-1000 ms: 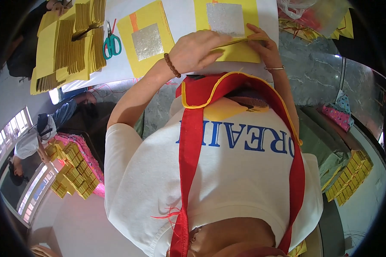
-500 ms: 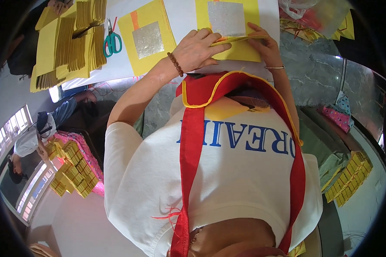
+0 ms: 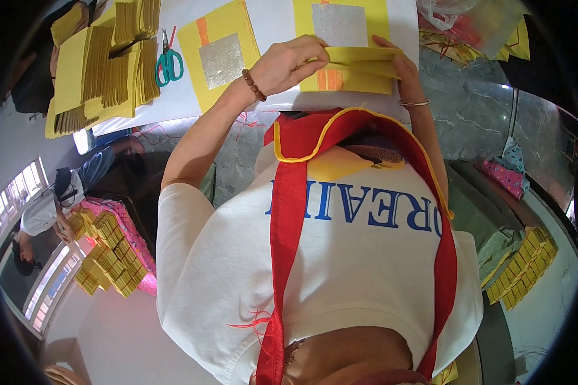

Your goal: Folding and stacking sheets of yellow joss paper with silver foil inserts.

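Your left hand [image 3: 288,64] and right hand [image 3: 401,64] each pinch an end of a folded yellow paper [image 3: 359,59], held just above a yellow sheet [image 3: 350,45] with a silver square on the white table [image 3: 273,25]. Scissors [image 3: 168,61] lie well to the left, beside stacked papers [image 3: 106,64].

White T-shirt [image 3: 340,269], red sash [image 3: 288,256], beaded bracelet [image 3: 254,85]

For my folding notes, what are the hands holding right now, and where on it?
Both hands, left hand and right hand, pinch a folded yellow paper sheet at its opposite ends.
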Available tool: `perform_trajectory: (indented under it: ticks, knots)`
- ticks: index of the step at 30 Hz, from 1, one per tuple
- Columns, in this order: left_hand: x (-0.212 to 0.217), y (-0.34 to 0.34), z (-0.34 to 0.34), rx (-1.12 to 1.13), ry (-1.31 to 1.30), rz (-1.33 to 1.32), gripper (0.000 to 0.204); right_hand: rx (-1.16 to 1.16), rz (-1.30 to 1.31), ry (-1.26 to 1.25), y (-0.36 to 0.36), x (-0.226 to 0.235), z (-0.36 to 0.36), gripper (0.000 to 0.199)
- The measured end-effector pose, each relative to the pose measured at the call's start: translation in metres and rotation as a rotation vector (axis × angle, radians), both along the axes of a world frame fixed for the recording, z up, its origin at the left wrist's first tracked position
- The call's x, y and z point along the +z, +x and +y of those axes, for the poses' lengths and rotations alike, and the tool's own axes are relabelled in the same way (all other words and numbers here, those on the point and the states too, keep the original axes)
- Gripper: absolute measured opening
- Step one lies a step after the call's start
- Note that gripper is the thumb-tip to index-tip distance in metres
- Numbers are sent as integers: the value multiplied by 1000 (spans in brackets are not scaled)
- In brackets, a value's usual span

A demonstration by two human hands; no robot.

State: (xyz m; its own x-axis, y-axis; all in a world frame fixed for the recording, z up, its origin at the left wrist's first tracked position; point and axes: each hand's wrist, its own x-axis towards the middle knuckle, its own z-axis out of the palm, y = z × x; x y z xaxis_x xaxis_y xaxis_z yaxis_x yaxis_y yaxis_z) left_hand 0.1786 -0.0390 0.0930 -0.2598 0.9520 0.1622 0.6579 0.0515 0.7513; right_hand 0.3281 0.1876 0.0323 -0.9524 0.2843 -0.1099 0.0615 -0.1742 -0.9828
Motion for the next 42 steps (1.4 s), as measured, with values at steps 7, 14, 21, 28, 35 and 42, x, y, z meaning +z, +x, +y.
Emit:
perform_trajectory:
  ticks: [7, 14, 21, 28, 35, 42]
  knots:
    - [-11, 5, 4, 246, -2, -147, 14, 24, 25, 31, 5, -16, 0, 40]
    - [-20, 6, -4, 281, 154, -182, 54, -96, 3, -47, 0, -8, -8, 37]
    - [-51, -7, -1, 263, 116, 406, 40, -61, 19, -1, 0, -18, 1, 35]
    - [-26, 3, -9, 180, 139, 470, 52, -64, 200, 646, 6, 10, -1, 51]
    - [-19, 35, -32, 100, 80, 299, 40, 199, 319, 1238, 30, 11, -8, 38]
    - [-26, 44, -25, 426, 2, -363, 23, 99, -17, 783, 17, 22, -14, 21]
